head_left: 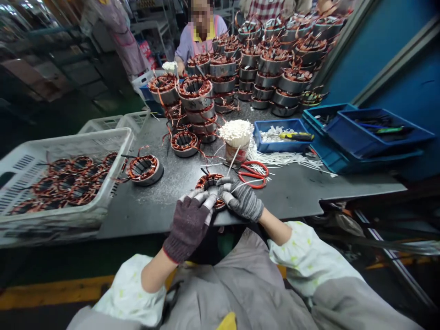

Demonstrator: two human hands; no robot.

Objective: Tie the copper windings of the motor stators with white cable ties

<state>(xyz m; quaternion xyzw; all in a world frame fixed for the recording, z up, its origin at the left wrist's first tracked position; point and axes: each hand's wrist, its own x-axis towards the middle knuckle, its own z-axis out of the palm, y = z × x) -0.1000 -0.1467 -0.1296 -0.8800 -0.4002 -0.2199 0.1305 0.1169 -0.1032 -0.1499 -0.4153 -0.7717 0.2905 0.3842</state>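
At the table's near edge lies a motor stator [209, 180], a ring wound with copper wire, partly covered by both hands. My left hand [190, 217], in a dark glove with whitish fingertips, grips its left and near side with bent fingers. In a grey glove, my right hand [244, 200] is at the stator's right side, fingers pinched together. Thin white cable ties [234, 158] stick out from around the right fingers; exactly how they sit in the grip is hidden. Just beyond the right hand are red-handled scissors [254, 174].
A tub of white ties [237, 135] stands behind the scissors, with loose ties around it. Stacked stators [197, 105] fill the back; another stator [144, 169] sits left. A white crate [120, 146] holds more. Blue bins [374, 137] stand right. A co-worker [202, 32] sits opposite.
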